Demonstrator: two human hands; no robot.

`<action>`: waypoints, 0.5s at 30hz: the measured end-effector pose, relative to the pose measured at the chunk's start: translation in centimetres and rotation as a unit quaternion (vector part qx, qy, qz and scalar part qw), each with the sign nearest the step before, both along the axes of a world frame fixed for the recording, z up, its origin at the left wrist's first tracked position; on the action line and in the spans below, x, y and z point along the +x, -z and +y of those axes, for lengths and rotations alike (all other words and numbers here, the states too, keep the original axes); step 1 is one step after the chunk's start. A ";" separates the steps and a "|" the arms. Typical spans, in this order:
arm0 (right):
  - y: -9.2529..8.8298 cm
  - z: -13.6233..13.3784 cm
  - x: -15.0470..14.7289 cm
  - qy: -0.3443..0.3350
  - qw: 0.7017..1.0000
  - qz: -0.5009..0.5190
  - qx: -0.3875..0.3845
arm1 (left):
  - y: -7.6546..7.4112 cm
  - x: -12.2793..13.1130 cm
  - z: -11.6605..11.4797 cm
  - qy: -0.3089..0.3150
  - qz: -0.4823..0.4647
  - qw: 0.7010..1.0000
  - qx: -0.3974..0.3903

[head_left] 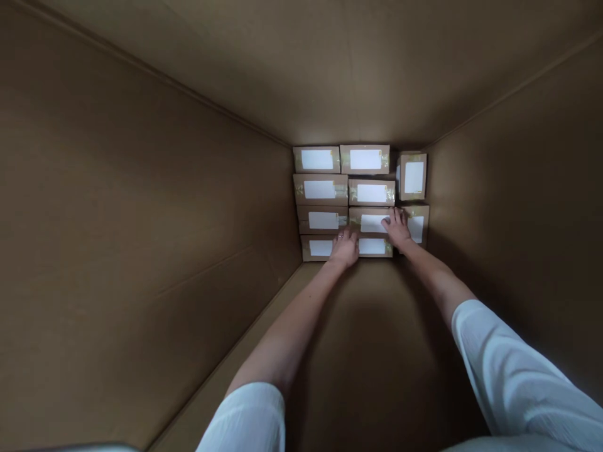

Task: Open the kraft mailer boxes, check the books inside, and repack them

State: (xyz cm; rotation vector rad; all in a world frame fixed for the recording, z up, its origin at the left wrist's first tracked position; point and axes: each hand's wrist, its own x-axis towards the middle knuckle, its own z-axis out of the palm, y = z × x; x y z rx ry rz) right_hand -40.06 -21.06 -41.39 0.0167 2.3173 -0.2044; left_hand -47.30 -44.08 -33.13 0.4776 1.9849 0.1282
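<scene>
Small taped cardboard boxes with white labels lie in rows at the bottom of a deep, large carton. My right hand [398,228] is bent around the right end of a cardboard box [371,221] in the middle column, its thumb over the edge of the label. At that box's lower left corner, my left hand [345,248] is curled with its fingertips down by the seam between the columns. It partly covers a neighbouring box [318,248] at lower left. Just below the held box lies another labelled box [372,247]. The left fingertips are mostly hidden.
Tall carton walls rise on the left [141,207] and right [518,163]. Along the right side stand two boxes turned the other way, an upper box [414,177] and a lower box [417,229]. Bare carton surface [372,326] shows between my forearms.
</scene>
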 end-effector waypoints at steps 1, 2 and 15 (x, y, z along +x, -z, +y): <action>0.0 0.1 -0.3 -0.002 1.000 0.000 -0.002 | 0.5 -0.1 0.0 0.000 0.005 1.000 0.002; 0.0 0.2 -0.5 -0.004 1.000 0.001 -0.004 | 0.9 -0.3 0.0 0.000 0.010 1.000 0.004; -1.4 1.8 -6.0 -0.058 0.998 0.023 -0.010 | 4.2 -6.6 0.5 0.026 0.090 0.994 0.049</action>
